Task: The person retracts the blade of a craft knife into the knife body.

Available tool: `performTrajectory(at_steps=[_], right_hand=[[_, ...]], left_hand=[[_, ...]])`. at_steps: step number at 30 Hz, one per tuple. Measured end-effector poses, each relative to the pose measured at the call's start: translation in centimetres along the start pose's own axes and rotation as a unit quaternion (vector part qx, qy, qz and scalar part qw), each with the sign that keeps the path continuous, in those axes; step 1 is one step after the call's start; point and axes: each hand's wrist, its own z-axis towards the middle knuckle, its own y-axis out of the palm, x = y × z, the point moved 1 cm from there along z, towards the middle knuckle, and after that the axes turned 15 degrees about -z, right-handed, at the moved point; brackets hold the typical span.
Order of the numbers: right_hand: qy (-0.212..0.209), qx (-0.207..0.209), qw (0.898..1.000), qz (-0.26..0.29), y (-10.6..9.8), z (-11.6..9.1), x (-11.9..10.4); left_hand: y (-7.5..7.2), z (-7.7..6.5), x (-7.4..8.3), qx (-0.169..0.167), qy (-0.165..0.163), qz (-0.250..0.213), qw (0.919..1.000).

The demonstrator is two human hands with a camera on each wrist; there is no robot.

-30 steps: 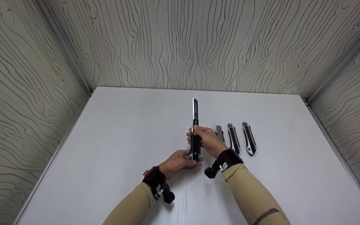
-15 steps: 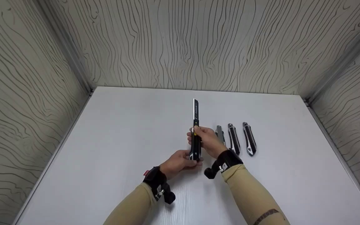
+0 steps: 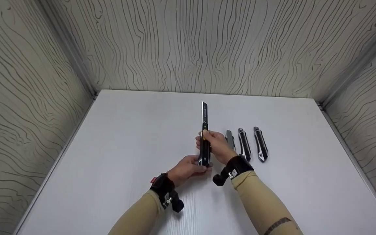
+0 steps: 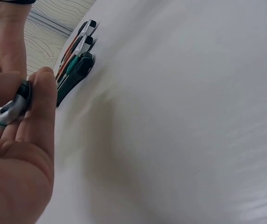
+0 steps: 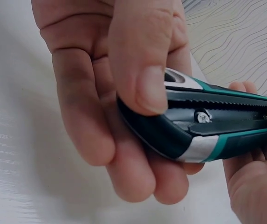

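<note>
Both hands hold one utility knife (image 3: 205, 150) above the table, its long dark blade (image 3: 204, 112) extended and pointing away from me. My left hand (image 3: 184, 169) pinches the butt end, thumb on top and fingers beneath. Further up the handle, my right hand (image 3: 219, 146) grips the knife with its thumb on the yellow slider. In the right wrist view the handle (image 5: 203, 122) shows black, teal and silver parts, a slotted track and a screw. The left thumb (image 5: 145, 79) presses over the butt there. The left wrist view shows mainly the left hand (image 4: 19, 154) around that end.
Three more utility knives lie in a row to the right: a grey one (image 3: 229, 138) partly hidden by the right hand, a middle one (image 3: 244, 143) and an outer one (image 3: 260, 143). The white table (image 3: 126, 130) has patterned panels (image 3: 188, 45) at its back and sides.
Almost nothing differs. Both hands keep the same grip on the knife, with only a very slight shift.
</note>
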Motion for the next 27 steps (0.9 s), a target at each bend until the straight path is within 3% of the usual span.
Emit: performTrajectory(at_steps=[18, 27], right_hand=[[-0.015, -0.017, 1.000, -0.005, -0.02, -0.04, -0.14], [-0.022, -0.037, 0.999, -0.020, -0.14, -0.19, -0.43]], left_hand=[[0.22, 0.00, -0.02, 0.003, 0.008, -0.021, 0.9997], [-0.23, -0.09, 0.18, -0.009, -0.008, -0.072, 0.9974]])
